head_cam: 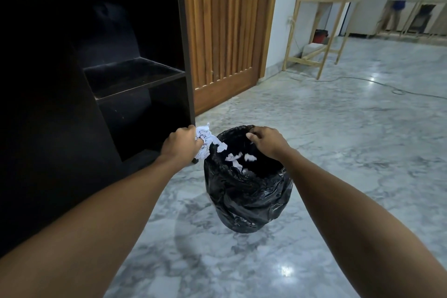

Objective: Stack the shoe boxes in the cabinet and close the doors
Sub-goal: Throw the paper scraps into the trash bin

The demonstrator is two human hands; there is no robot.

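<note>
Both hands are working the black-lined round bin (pixel 246 191): left hand (pixel 182 144) clutching crumpled white paper (pixel 205 139) at nine o'clock to drop in, right hand (pixel 266 141) pinching the liner rim at twelve o'clock, steadying it.

Open bin mouth (pixel 244 152) between both arms, dark cabinet (pixel 135 72) close left, bare marble floor (pixel 350 152) right

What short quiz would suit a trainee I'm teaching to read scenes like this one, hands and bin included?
1. True or false: the left hand grips crumpled paper.
2. The bin is lined with: A) black bag B) white bag C) nothing.
3. Fill in: the right hand is at the bin's ____.

Key: 1 true; 2 A; 3 rim.
</note>
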